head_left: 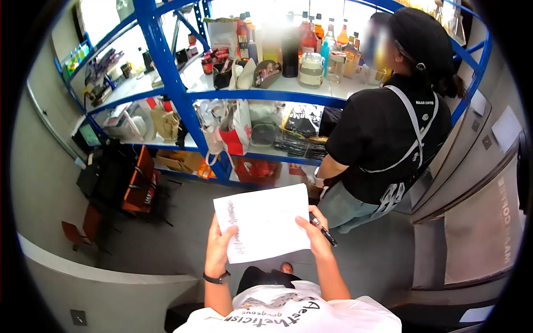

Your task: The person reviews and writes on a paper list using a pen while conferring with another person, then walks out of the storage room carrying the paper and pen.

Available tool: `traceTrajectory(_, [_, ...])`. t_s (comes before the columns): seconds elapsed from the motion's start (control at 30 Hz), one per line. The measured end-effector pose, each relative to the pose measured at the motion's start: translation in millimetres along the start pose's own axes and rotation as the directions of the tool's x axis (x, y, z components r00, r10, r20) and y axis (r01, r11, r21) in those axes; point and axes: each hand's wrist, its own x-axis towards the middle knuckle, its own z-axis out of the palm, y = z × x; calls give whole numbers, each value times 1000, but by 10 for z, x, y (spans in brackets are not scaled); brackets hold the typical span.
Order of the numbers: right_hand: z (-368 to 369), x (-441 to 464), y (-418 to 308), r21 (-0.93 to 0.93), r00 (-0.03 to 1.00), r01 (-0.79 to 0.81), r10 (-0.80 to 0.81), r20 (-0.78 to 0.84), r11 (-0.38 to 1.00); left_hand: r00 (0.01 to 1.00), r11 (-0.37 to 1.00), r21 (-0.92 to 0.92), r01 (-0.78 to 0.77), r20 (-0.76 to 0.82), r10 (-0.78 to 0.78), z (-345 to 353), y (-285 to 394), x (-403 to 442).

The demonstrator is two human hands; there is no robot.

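Both my hands hold up a white sheet of paper (272, 222) in front of my body, with lines of dark print down its left side. My left hand (220, 236) grips the left edge, its thumb on top and the other fingers hidden behind. The right edge is pinched by my right hand (315, 230), thumb on the face of the sheet. A black pen (323, 230) is tucked in the fingers of that same hand, pointing down to the right. A dark band circles my left wrist.
A blue-framed shelf rack (266, 95) holds several bottles (308, 41), a glass jar (311, 69) and bags. A person (394, 122) in a black cap and apron stands at its right, facing it. A brown chair (139, 180) stands at left; a beige panel (480, 238) at right.
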Motion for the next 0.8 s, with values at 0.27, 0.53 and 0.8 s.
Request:
traceTrajectory(0.27, [15, 83, 65, 16, 991, 87, -84, -109, 996, 987, 997, 21, 79, 140, -81, -25, -6, 365])
traceTrajectory(0.53, [457, 184, 216, 2, 982, 102, -100, -159, 995, 974, 996, -5, 91, 210, -88, -398, 195, 771])
traceTrajectory(0.8, [761, 369, 286, -13, 978, 98, -99, -184, 995, 975, 993, -54, 106, 204, -93, -725, 214, 982])
